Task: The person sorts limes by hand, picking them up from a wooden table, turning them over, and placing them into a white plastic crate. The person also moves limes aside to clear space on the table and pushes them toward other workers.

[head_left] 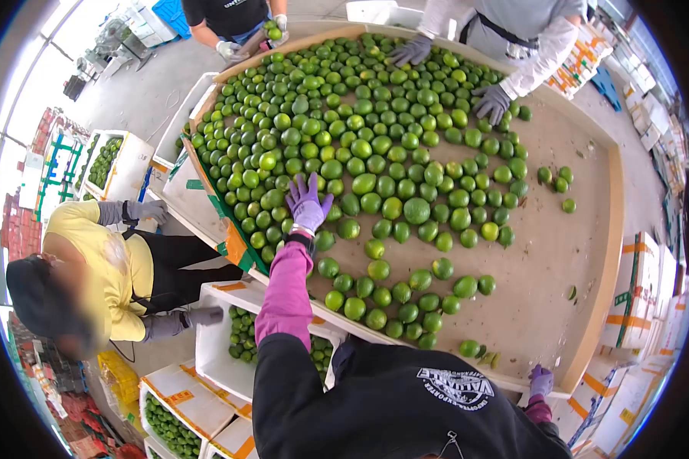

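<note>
So, left hand [308, 205]: spread on limes [360, 149], holding none
Right hand [541, 380]: near edge, can't tell grip
Stray limes [562, 184]: four, rightward
Other people [119, 268]: three
Surface [547, 268]: tan, rimmed
Room [149, 88]: stacked boxes [633, 291]

Limes [417, 210] on table [551, 260] (crates [211, 348] beside).

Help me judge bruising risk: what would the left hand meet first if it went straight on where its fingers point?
The left hand would most likely meet the green limes just past its spread fingertips; whether it would push or skim over them is unclear from this view.
</note>
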The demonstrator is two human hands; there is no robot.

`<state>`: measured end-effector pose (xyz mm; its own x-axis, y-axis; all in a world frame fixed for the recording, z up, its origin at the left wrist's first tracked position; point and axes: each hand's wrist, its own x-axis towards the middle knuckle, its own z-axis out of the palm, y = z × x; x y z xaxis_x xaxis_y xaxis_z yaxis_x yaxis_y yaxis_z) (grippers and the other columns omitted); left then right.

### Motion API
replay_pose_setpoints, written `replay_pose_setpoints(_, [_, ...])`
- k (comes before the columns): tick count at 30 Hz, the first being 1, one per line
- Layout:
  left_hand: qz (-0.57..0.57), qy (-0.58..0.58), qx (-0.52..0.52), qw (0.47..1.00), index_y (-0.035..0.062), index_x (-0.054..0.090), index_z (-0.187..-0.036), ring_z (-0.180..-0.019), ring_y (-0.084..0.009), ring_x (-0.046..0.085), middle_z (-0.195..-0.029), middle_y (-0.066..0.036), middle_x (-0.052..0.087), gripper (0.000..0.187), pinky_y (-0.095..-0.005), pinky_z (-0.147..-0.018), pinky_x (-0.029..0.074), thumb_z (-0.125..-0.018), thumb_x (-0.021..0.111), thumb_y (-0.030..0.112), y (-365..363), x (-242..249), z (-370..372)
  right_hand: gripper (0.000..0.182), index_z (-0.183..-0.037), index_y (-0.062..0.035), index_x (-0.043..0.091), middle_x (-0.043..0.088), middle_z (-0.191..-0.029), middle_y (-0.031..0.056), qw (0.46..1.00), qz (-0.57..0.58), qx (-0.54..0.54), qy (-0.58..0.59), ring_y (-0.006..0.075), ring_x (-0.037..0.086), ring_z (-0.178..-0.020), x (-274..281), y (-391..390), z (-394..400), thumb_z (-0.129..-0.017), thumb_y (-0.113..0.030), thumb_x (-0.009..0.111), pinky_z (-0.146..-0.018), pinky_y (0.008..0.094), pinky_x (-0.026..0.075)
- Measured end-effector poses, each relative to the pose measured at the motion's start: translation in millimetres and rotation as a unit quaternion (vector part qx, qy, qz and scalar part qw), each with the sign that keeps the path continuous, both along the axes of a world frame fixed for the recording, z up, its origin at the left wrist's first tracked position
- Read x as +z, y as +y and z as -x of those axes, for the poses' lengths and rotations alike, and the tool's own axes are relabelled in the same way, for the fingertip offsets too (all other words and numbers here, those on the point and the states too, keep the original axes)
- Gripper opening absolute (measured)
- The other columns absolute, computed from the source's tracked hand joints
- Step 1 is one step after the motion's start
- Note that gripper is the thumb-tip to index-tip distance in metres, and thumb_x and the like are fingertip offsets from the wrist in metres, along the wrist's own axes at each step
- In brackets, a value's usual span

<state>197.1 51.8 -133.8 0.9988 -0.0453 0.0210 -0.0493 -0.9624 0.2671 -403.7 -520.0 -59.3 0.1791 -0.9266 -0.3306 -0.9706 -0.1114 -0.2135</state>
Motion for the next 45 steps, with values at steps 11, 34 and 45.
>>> replay_pose_setpoints(11, [-0.11, 0.14, -0.053, 0.983, 0.0276, 0.015, -0.15, -0.142, -0.0444, -0.004, -0.158, -0.015, 0.001, 0.127, -0.0673, -0.108, 0.002, -0.048, 0.07, 0.078, 56.3, 27.0, -89.0, 0.032, -0.076, 0.0045, 0.066, 0.065, -0.062, 0.0115, 1.0, 0.006, -0.015, 0.009, 0.018, 0.06, -0.048, -53.2, -46.8, 55.9, -0.088, -0.025, 0.06, -0.043, 0.0317, 0.044])
replay_pose_setpoints(34, [-0.011, -0.017, -0.213, 0.977, 0.018, 0.034, -0.145, -0.138, -0.0496, 0.015, -0.151, -0.021, 0.022, 0.086, -0.0733, -0.101, 0.014, -0.078, 0.053, 0.069, -191.0, 20.1, -54.1, 0.037, -0.079, -0.0015, 0.069, 0.07, -0.071, 0.0087, 0.992, 0.082, -0.048, 0.079, 0.0192, 0.067, -0.067, -20.6, -8.2, 24.6, -0.083, -0.038, 0.064, -0.072, 0.0326, 0.049])
replay_pose_setpoints(45, [0.072, 0.055, -0.312, 0.946, 0.0102, 0.028, -0.146, -0.136, -0.047, 0.024, -0.151, -0.02, 0.024, 0.091, -0.0582, -0.11, 0.018, -0.079, 0.055, 0.066, -77.2, 31.2, 68.2, 0.037, -0.076, -0.0048, 0.074, 0.069, -0.064, 0.0066, 0.993, 0.018, 0.019, 0.116, 0.0188, 0.066, -0.06, 3.4, 2.2, -5.1, -0.083, -0.037, 0.058, -0.063, 0.0324, 0.049])
